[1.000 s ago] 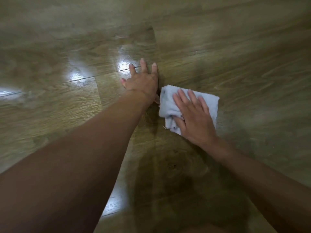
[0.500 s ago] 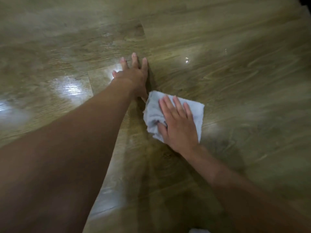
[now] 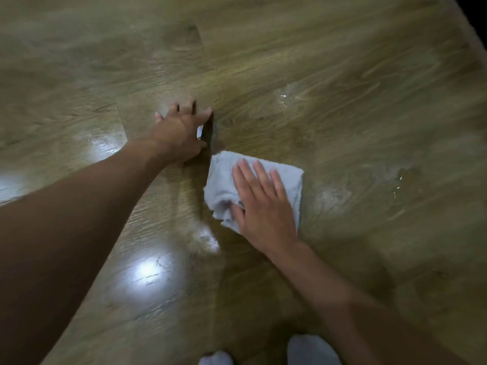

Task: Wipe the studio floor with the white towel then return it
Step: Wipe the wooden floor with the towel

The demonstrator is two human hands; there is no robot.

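A folded white towel [image 3: 224,180] lies on the wooden studio floor [image 3: 342,114] near the middle of the view. My right hand [image 3: 263,204] presses flat on top of it, fingers straight, thumb tucked against the towel's left fold. My left hand [image 3: 181,130] rests on the floor just up and left of the towel, fingers spread, arm stretched out as a prop. Part of the towel is hidden under my right palm.
Wet, shiny patches [image 3: 283,97] show on the boards up and right of the towel, and light glares off the floor [image 3: 147,272] at lower left. White socked feet [image 3: 311,350] show at the bottom edge. A dark edge [image 3: 478,19] cuts the top right corner.
My right hand has slid the towel down and nearer to me, away from my left hand. The view has tilted down, bringing my feet into the bottom edge.
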